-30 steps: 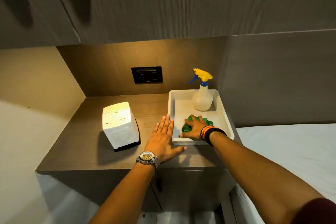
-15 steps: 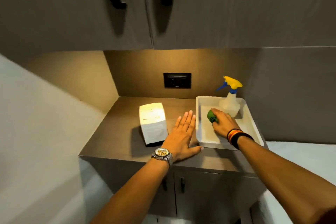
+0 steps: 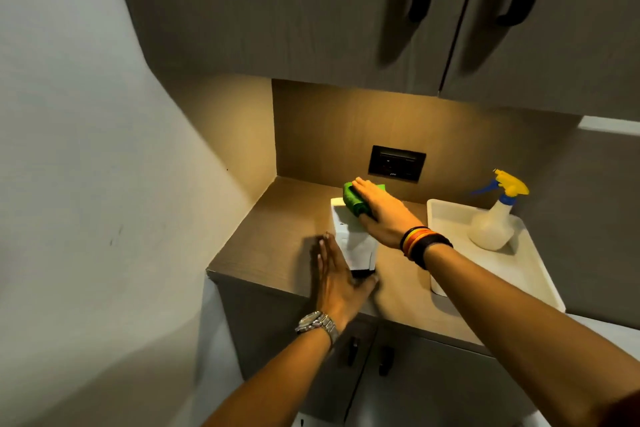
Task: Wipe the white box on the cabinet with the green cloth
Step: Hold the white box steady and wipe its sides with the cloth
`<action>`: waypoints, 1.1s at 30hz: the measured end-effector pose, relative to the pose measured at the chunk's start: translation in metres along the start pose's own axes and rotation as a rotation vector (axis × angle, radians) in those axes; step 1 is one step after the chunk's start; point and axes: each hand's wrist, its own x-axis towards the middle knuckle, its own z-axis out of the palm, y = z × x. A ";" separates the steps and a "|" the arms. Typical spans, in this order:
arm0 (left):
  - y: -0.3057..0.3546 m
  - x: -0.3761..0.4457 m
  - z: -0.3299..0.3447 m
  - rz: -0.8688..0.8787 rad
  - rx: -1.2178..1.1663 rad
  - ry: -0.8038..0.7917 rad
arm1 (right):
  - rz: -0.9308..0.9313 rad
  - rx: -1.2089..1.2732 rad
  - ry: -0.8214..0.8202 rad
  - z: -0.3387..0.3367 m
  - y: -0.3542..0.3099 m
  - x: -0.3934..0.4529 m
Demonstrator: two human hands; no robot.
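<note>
Here we press the green cloth point(image 3: 355, 199) flat-fingered under our right hand point(image 3: 379, 213) onto the white box point(image 3: 356, 243) on the cabinet point(image 3: 277, 239), while our left hand point(image 3: 337, 279), fingers extended, braces its side so it won't slide.

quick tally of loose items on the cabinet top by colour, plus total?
White: 2, the white box and the tray.
Green: 1, the green cloth, pressed on the box under the right hand.
Clear with yellow and blue head: 1, the spray bottle standing in the tray.
Total: 4.
The left hand steadies the box.
</note>
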 end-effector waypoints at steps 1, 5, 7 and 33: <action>0.004 -0.002 0.003 -0.024 -0.031 0.001 | -0.002 -0.026 -0.040 0.006 0.000 0.001; 0.024 -0.008 0.017 -0.049 -0.115 -0.015 | 0.074 -0.027 -0.111 0.012 0.005 0.007; 0.034 -0.014 0.029 -0.060 -0.158 -0.053 | 0.114 0.007 -0.119 0.009 0.008 0.009; 0.011 0.057 0.021 -0.096 -0.258 0.144 | 0.074 0.040 -0.105 0.022 0.053 0.013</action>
